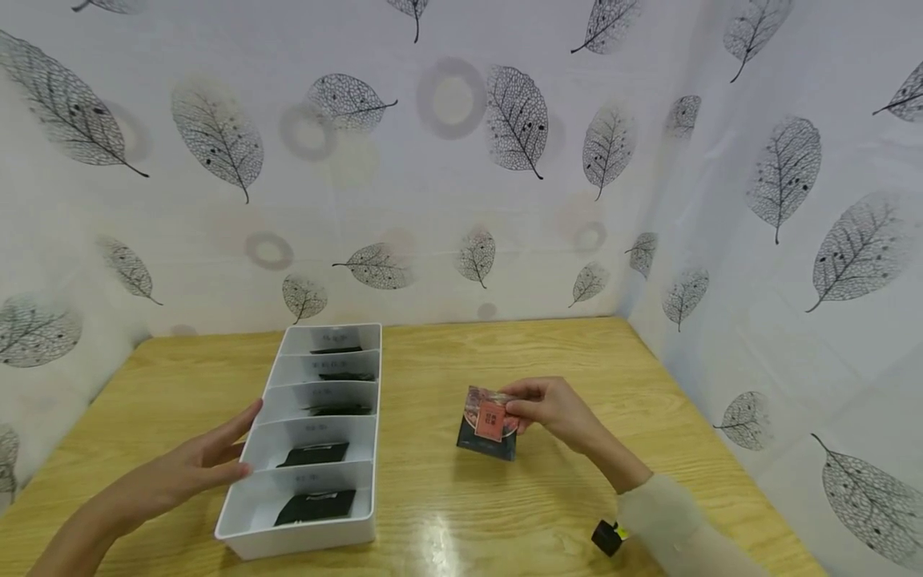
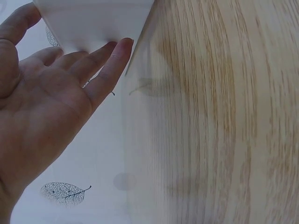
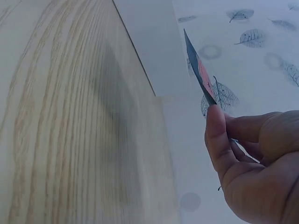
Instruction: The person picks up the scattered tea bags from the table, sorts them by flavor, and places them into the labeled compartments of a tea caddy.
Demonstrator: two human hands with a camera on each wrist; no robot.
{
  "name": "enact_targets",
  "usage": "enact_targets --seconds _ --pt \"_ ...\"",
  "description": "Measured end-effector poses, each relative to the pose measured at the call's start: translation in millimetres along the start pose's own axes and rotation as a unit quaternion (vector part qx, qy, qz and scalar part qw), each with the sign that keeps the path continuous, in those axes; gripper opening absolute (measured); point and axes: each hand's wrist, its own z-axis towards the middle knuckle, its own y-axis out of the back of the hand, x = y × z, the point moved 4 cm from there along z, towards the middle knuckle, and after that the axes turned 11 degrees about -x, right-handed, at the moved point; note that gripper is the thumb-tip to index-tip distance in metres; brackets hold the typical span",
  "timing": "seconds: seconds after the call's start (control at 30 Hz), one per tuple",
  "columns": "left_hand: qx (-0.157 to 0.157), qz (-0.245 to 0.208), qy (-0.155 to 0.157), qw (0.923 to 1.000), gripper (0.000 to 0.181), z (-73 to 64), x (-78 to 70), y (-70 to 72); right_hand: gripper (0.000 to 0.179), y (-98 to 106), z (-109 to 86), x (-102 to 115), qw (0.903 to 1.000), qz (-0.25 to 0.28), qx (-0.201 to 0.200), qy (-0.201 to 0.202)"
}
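My right hand point(image 1: 551, 409) pinches a small flat sachet point(image 1: 476, 443), dark with a red label and a patterned upper part, between thumb and fingers. In the right wrist view the sachet point(image 3: 197, 70) appears nearly edge-on, tilted above the fingertips. On the left stands a long white divided box point(image 1: 366, 525). My left hand point(image 1: 180, 473) lies along its left side, fingers extended. From the left wrist view, the fingertips of that hand point(image 2: 51, 102) touch the outer wall of the box point(image 2: 93, 23). Dark sachets point(image 1: 317, 506) lie in the box's compartments.
A small black object with a yellow bit point(image 1: 607, 538) is on the wooden table point(image 1: 447, 353) beside the right sleeve point(image 1: 663, 513). White cloth with a leaf print point(image 1: 433, 192) hangs behind the table and along its sides. Dark lettering marks the box's compartment walls.
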Motion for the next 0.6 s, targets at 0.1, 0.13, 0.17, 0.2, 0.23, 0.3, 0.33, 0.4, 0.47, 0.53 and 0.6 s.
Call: enact_targets --seconds 0.1,0.13,0.17,0.2,0.23,0.3,0.33,0.4,0.47,0.53,0.6 --pt "-0.002 0.003 0.0 1.0 0.08 0.1 -0.4 0.3 0.034 -9.4 -0.4 10.4 0.9999 0.01 0.01 0.009" --pt "-0.003 0.003 0.001 1.0 0.08 0.2 -0.4 0.4 0.033 -12.3 -0.4 13.3 0.9998 0.011 0.014 0.013" --pt "-0.003 0.003 0.001 1.0 0.08 0.3 -0.4 0.4 0.033 -15.2 -0.4 15.9 0.9997 0.012 0.016 0.016" --pt "-0.002 0.003 0.0 1.0 0.08 0.4 -0.4 0.3 0.033 -18.1 -0.4 18.5 0.9996 0.012 0.019 0.018" --pt "-0.001 0.002 0.001 1.0 0.08 0.4 -0.3 0.2 0.033 -20.9 -0.3 20.7 0.9995 0.014 0.021 0.02" --pt "0.0 -0.001 0.0 1.0 0.08 0.4 -0.2 -0.1 0.033 -26.2 0.2 24.7 0.9992 0.014 0.024 0.027" --pt "0.001 -0.003 -0.001 1.0 0.08 0.4 -0.2 -0.3 0.033 -28.6 0.5 26.6 0.9991 0.015 0.026 0.031" --pt "0.002 -0.006 -0.004 1.0 0.08 0.2 -0.1 -0.7 0.032 -33.8 1.1 30.7 0.9987 0.016 0.03 0.038" --pt "0.002 -0.008 -0.007 0.9999 0.08 0.0 0.0 -1.1 0.032 -39.1 1.8 35.2 0.9984 0.018 0.034 0.043" --pt "0.004 -0.01 -0.01 0.9999 0.079 -0.1 0.0 -1.6 0.032 -44.6 2.6 40.5 0.998 0.022 0.038 0.046" --pt "0.004 -0.009 -0.011 0.9999 0.079 0.0 0.0 -1.7 0.032 -50.5 3.4 46.0 0.9976 0.024 0.043 0.048"
